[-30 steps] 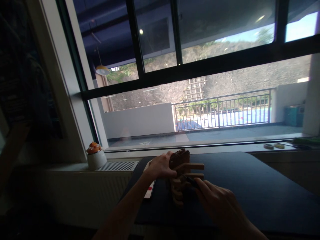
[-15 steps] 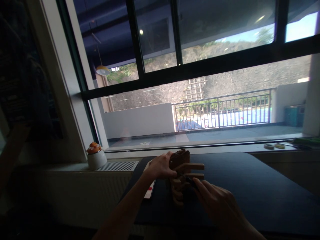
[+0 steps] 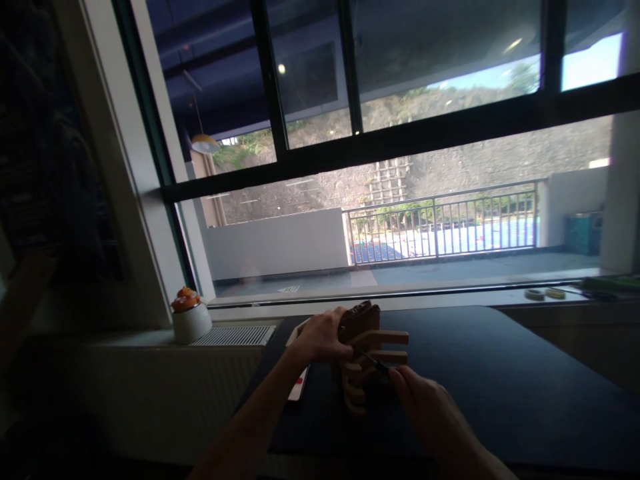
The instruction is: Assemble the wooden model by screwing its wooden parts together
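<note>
On the dark table (image 3: 465, 360) stands a brown block-like object (image 3: 367, 320) with several pale wooden prongs (image 3: 390, 337) sticking out to the right and curved ones lower down. My left hand (image 3: 325, 333) is closed around its left side, thumb pressed near the base of the prongs. In my right hand (image 3: 425, 400) is a slim tool with a dark handle (image 3: 383, 367); its thin shaft points up and left toward my left thumb, among the prongs. The tool's exact kind and its tip are too dark to make out. A flat white and red item (image 3: 297, 390) lies beneath my left wrist.
A white pot with an orange top (image 3: 190, 317) stands on the sill at left, beside a radiator grille (image 3: 235, 335). Two small tape-like rolls (image 3: 534, 294) and a green item (image 3: 605, 285) sit on the right sill. A large window rises behind the table.
My right hand has shifted slightly down, drawing the tool's handle lower and showing more of its shaft. My left hand keeps its hold on the brown object. The view has tilted slightly.
</note>
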{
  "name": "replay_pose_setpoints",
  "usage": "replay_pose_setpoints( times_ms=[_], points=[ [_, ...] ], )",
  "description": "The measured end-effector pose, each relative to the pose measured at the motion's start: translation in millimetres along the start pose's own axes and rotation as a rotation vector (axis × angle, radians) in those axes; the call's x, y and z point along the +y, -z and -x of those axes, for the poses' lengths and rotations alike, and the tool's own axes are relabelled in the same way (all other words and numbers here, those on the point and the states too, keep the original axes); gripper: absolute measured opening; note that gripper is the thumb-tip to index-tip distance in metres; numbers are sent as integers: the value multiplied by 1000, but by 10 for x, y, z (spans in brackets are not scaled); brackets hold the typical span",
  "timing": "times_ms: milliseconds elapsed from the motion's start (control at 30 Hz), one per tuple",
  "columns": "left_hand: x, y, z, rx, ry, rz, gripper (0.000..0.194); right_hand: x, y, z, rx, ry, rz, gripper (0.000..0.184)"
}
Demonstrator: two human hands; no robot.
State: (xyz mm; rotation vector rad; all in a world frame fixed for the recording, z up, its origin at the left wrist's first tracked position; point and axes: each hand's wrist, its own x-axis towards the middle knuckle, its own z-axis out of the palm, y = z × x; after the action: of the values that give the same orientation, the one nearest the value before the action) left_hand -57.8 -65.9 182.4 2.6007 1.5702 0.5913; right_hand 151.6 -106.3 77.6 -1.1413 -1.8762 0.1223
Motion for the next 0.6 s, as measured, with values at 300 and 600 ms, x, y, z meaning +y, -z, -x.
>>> replay_pose_setpoints(
  times_ms=[300,600],
  points=[
    [33,37,-4,-39,72,-27,60,-16,114,-89,-112,-11,-32,28],
    [-15,3,-5,-17,32,4,60,21,85,-45,122,519,473,23]
  ],
)
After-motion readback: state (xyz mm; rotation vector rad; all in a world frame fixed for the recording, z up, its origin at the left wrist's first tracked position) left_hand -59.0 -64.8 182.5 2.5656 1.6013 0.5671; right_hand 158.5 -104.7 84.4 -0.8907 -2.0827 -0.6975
